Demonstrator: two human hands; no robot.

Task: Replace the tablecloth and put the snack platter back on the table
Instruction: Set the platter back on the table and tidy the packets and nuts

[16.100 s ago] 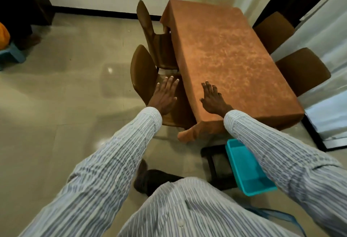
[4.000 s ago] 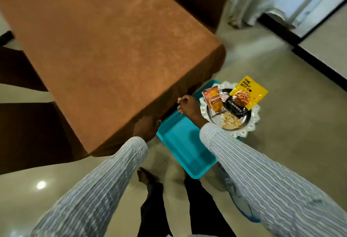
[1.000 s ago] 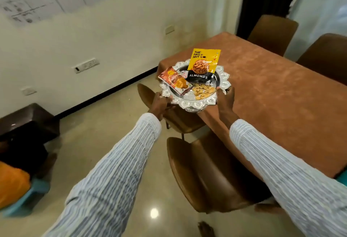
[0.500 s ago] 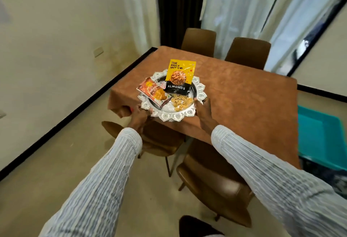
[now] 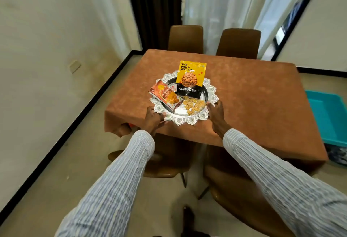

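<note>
Between both hands' fingers [image 5: 214,105], snack platter [image 5: 185,119] over tablecloth [image 5: 253,94].

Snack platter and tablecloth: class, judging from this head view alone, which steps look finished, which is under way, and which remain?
Done: the brown tablecloth covers the table. Under way: the left hand and right hand grip the silver snack platter by its rim over the near side of the table; whether it rests on the cloth is unclear. Left: setting it down and letting go.

Both sleeves [image 5: 116,176] are white with thin grey stripes.
</note>
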